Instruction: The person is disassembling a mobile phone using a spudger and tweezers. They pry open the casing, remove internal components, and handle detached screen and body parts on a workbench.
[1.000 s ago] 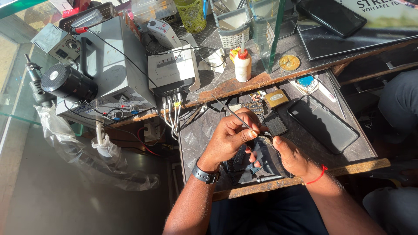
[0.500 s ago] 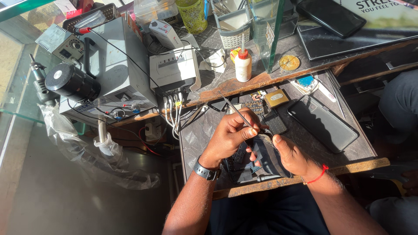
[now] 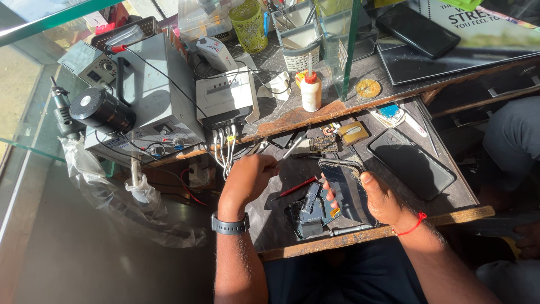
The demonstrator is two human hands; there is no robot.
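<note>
Head view: right hand point(image 3: 382, 200) grips the opened phone point(image 3: 344, 188) at near centre, left hand point(image 3: 250, 177) is clenched around tweezers point(image 3: 293, 147), and removed parts point(image 3: 315, 211) lie beside it; reassembly appears outstanding.

Counted around the white squeeze bottle point(image 3: 310, 90): two hands, left point(image 3: 250, 177) and right point(image 3: 382, 197); two dark phones, one below right point(image 3: 410, 163), one upper right point(image 3: 417, 31); one green mesh cup point(image 3: 248, 25) upper left; one red-handled tool point(image 3: 298, 186) below.
</note>
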